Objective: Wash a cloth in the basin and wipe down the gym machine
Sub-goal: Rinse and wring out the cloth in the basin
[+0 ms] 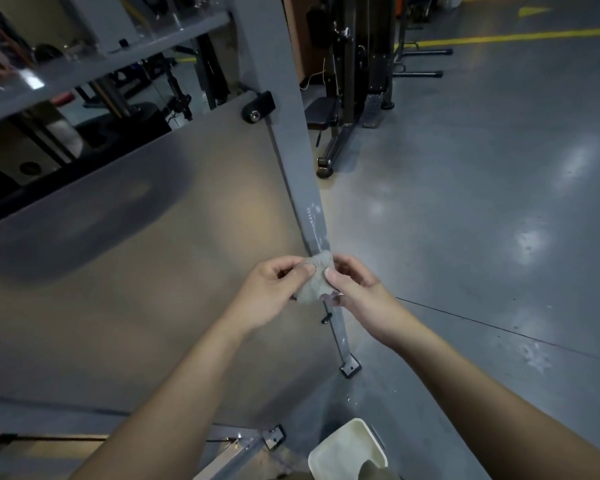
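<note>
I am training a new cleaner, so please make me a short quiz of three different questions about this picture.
1. True or false: both hands pinch the grey cloth.
2. Where is the white basin? A) on the floor near the person, at the bottom of the view; B) hanging on the grey upright post; C) in the left hand.
3. Fill in: the right hand holds the cloth just in front of the grey ____.

Key
1. True
2. A
3. post
</note>
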`<state>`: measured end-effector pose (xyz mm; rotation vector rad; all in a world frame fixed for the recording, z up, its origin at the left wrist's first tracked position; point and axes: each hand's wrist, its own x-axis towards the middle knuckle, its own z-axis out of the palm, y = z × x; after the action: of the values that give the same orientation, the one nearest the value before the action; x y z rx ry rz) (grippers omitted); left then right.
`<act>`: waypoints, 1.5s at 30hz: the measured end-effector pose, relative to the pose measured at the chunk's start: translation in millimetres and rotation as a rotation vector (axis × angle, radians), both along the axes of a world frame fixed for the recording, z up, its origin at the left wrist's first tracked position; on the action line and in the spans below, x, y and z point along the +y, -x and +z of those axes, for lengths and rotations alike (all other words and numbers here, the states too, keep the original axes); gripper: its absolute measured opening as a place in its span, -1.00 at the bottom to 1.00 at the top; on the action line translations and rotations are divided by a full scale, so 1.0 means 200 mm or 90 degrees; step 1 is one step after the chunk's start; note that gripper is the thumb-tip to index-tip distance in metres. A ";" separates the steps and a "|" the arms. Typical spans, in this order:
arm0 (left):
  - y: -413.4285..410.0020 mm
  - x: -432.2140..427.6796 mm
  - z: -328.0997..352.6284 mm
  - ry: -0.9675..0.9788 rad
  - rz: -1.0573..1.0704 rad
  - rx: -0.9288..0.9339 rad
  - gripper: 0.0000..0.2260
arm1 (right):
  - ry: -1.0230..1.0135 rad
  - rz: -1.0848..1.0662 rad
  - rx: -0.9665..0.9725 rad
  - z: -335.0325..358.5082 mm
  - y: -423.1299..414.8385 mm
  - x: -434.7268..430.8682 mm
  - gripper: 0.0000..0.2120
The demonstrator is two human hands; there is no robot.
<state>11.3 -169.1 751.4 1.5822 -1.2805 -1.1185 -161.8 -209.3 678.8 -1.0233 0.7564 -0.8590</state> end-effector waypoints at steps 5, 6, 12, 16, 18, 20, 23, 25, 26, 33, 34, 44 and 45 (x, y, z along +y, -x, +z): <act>-0.05 -0.02 -0.02 0.047 0.042 0.017 -0.94 | 0.022 -0.010 -0.007 0.04 -0.08 0.04 -0.60; -0.06 -0.03 -0.03 0.056 0.051 0.013 -0.92 | 0.021 -0.025 -0.011 0.05 -0.10 0.05 -0.63; -0.17 -0.02 -0.11 0.089 0.039 -0.083 -0.89 | -0.084 -0.169 -0.107 0.12 -0.14 0.04 -0.72; -0.16 0.03 -0.07 0.123 0.023 -0.165 -0.72 | -0.095 -0.200 -0.089 0.10 -0.07 -0.02 -0.81; -0.13 0.05 -0.03 0.177 0.016 -0.243 -0.65 | -0.092 -0.176 -0.076 0.09 -0.05 -0.05 -0.82; -0.10 0.04 0.01 0.246 0.024 -0.358 -0.57 | -0.055 -0.161 -0.037 0.09 -0.04 -0.11 -0.83; -0.02 0.03 0.10 0.317 0.049 -0.496 -0.66 | 0.000 -0.198 -0.012 0.11 -0.02 -0.19 -0.77; 0.04 0.04 0.15 0.370 0.065 -0.566 -0.76 | 0.025 -0.214 -0.007 0.14 0.00 -0.23 -0.80; 0.06 0.04 0.18 0.384 0.067 -0.606 -0.75 | 0.041 -0.214 -0.004 0.16 0.01 -0.25 -0.83; 0.11 -0.07 0.37 0.332 0.010 -1.045 -0.42 | 0.489 -0.276 0.152 0.30 -0.03 -0.36 -0.80; 0.10 -0.08 0.38 0.315 0.004 -1.100 -0.40 | 0.572 -0.279 0.169 0.29 -0.05 -0.38 -0.83; 0.08 -0.13 0.38 0.169 0.005 -1.295 -0.30 | 0.709 -0.284 0.299 0.13 -0.11 -0.43 -0.93; 0.08 -0.13 0.38 0.171 0.006 -1.295 -0.30 | 0.723 -0.308 0.290 0.19 -0.13 -0.45 -0.94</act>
<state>-3.9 -194.9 826.7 2.2842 -2.2538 1.2508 -136.6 -299.9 716.4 -2.1398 0.9172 -1.5726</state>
